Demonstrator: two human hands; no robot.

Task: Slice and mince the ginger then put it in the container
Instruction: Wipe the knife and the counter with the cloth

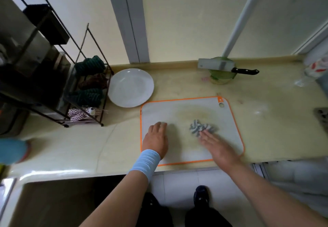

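Ref = cutting board [230, 120], orange rim, on the counter in front of me.

L hand [157, 138]: palm down on the board's near-left part, fingers laid flat, gripping nothing. Reads as bracing the board. Blue wristband [145, 162] sits just off the near edge.

R hand [215, 144]: on the board right of centre, fingers straight, pressing the near side of a grey striped cloth [198, 128]. Released, not clenched. It's motion-blurred, so thumb pos = can't tell. Looks like a wipe-down of the board, i.e. prep, imo.

Ginger: not in view anywhere. None on the board, none on the white plate [131, 87] off the far-left corner. Can't say where it is, so slicing isn't started, by my read.

Key geometry for the next move:
- cleaver [217, 64] lies across the top of the green container [221, 77], well beyond the board's far edge, toward its far-right corner
- blade long axis runs roughly parallel to that far edge; black handle points right, overhanging the container rim
- from the R fingers it's straight ahead, away from me; R hand is nearer, L is across the board
- so R-hand pickup, handle side already correct, no crossover needed

Risk: the cleaver is only balanced on the container, so a sideways nudge could tip both.

Wire rack [88, 84] w/ folded cloths stands left of the board, past the plate. Not relevant now.
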